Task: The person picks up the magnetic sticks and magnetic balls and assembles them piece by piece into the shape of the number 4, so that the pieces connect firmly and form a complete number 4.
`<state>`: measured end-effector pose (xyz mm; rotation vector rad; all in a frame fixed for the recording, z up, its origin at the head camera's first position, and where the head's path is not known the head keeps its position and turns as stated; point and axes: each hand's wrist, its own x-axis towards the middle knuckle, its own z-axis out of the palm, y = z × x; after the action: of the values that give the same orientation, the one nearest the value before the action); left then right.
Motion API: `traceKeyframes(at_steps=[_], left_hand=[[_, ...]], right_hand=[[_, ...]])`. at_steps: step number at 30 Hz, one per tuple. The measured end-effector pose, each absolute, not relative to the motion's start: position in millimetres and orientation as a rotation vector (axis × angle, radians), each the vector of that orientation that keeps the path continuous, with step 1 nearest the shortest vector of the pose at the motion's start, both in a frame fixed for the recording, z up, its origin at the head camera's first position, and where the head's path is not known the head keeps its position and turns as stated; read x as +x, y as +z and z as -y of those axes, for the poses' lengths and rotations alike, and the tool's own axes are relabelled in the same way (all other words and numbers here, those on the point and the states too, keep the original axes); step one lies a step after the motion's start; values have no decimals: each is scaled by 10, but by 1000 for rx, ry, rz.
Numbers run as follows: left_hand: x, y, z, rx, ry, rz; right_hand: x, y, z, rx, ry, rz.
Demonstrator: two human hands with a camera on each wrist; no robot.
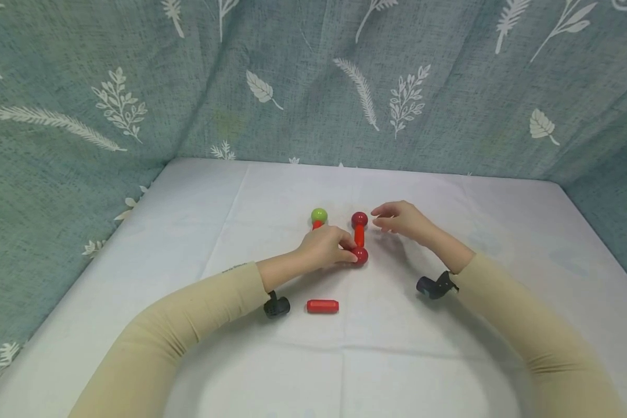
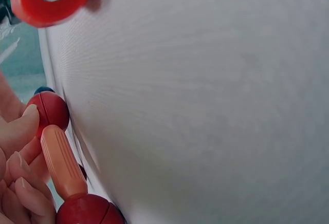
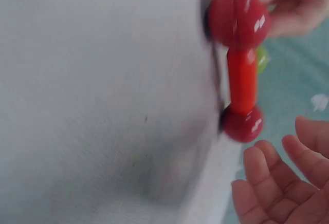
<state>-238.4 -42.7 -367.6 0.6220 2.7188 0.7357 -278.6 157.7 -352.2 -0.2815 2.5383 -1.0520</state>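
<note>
Seemingly to steady the joint, left hand [image 1: 325,246] pinches near red ball [image 1: 362,256], where a red rod [image 1: 359,236] links to far red ball [image 1: 359,219] on white cloth [image 1: 423,360], while right hand [image 1: 403,221], grasping nothing, hovers beside that far ball, maybe for support.

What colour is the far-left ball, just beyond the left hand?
Lime green; that ball shows best in the head view, past the left hand.

This is perhaps a curtained-off work nook, with leaf-patterned drapes [image 1: 303,110] around a white-covered table [image 1: 397,360].
</note>
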Motion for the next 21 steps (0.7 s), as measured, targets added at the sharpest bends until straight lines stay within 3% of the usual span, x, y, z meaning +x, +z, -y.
traceKeyframes(at_steps=[4,13,21], left_hand=[[-2395,-3672,433,640,732,-2725],[-2407,-3675,440,647,740,-2724],[-2397,-3674,434,635,747,-2720]], right_hand=[[-2565,-3435,-1576,-351,-979,-2557],[-2014,-3424,-1417,-794,-825,-2564],[-1758,-3542,-1228,-943,-780,-2509]])
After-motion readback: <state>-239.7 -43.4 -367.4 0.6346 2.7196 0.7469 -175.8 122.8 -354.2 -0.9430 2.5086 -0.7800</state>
